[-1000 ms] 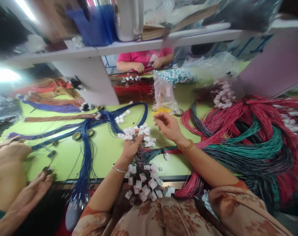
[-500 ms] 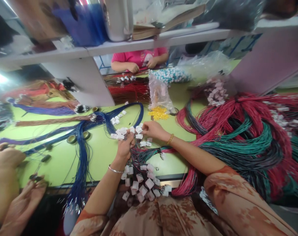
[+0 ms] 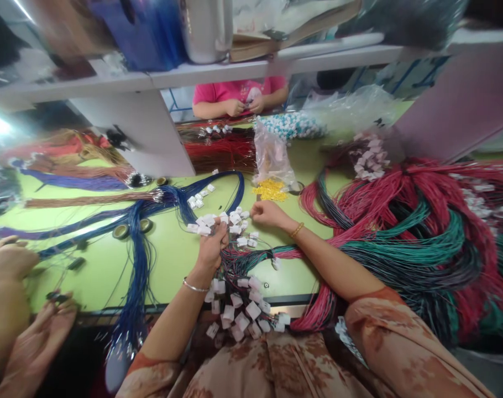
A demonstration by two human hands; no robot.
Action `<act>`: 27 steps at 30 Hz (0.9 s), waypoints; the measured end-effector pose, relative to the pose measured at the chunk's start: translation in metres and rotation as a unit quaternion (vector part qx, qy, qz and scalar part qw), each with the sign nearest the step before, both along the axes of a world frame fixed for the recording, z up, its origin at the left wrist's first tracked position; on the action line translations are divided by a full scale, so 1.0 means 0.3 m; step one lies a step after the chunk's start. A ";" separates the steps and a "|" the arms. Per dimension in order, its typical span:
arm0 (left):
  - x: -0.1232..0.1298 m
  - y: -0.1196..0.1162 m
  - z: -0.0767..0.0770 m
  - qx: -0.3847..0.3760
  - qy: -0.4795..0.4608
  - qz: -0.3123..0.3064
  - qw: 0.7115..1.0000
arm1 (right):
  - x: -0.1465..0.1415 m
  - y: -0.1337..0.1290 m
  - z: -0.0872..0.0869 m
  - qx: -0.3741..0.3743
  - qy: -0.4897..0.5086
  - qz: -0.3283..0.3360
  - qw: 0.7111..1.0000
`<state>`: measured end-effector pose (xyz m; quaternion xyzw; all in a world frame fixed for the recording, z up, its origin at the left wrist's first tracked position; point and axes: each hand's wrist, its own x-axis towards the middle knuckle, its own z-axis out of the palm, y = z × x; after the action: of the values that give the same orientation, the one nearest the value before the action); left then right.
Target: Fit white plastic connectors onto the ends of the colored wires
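My left hand (image 3: 212,247) is closed around a bunch of thin wires (image 3: 234,260) just below their white plastic connectors (image 3: 205,222), which fan out above the fist. Just right of these connectors, my right hand (image 3: 268,214) has its fingertips pinched together; anything between them is too small to make out. More white connectors (image 3: 242,316) on wire ends hang at the table's front edge, below my left hand. Small yellow pieces (image 3: 270,190) lie in a pile beyond my right hand, at the mouth of a clear plastic bag (image 3: 272,155).
Red, green and black wire bundles (image 3: 404,237) cover the right side. Blue wires (image 3: 137,260) and round tins (image 3: 121,231) lie at left, near a co-worker's hands (image 3: 42,337). A shelf (image 3: 251,71) crosses above; another person (image 3: 239,99) sits opposite.
My right hand has moved slightly right, away from the connectors held by my left hand. My left hand stays about where it was. The view has shifted a little.
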<state>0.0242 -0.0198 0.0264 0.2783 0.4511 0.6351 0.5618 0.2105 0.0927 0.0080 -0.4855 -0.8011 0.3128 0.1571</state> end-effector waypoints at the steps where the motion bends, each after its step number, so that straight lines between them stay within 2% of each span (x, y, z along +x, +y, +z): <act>1: 0.000 0.000 0.000 0.000 -0.001 0.001 1.000 | 0.001 -0.001 0.000 -0.002 0.000 0.020 1.000; 5: -0.002 0.000 -0.001 0.004 -0.002 0.005 1.000 | -0.030 -0.021 0.002 0.024 -0.020 0.110 0.993; 9: -0.004 -0.001 0.000 0.003 -0.003 -0.004 1.000 | -0.078 -0.034 -0.001 0.104 -0.052 0.093 0.989; 12: -0.005 -0.001 0.005 -0.001 -0.010 -0.006 1.000 | -0.102 -0.028 -0.008 0.104 -0.056 0.090 0.989; 16: -0.006 0.000 0.011 -0.004 -0.005 -0.010 1.000 | -0.127 -0.017 -0.022 0.101 -0.074 0.050 0.991; 20: -0.009 0.000 0.004 0.004 0.024 -0.008 1.000 | -0.133 -0.013 -0.026 0.105 -0.067 0.082 0.989; 22: -0.010 -0.002 -0.002 0.004 0.040 -0.004 0.999 | -0.121 -0.007 -0.022 0.100 -0.044 0.083 0.991; 24: -0.010 -0.004 -0.005 0.000 0.054 -0.006 0.999 | -0.100 0.002 -0.014 0.073 0.016 0.042 0.996; 26: -0.008 -0.007 -0.007 -0.002 0.068 -0.013 0.998 | -0.075 0.011 -0.001 -0.002 0.130 -0.020 0.991; 27: -0.007 -0.008 -0.007 0.001 0.074 -0.016 0.997 | -0.063 0.013 0.007 -0.053 0.202 -0.045 0.977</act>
<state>0.0223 -0.0223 0.0244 0.3325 0.4864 0.6040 0.5367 0.1915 0.0965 0.0101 -0.4557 -0.7125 0.4389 0.3034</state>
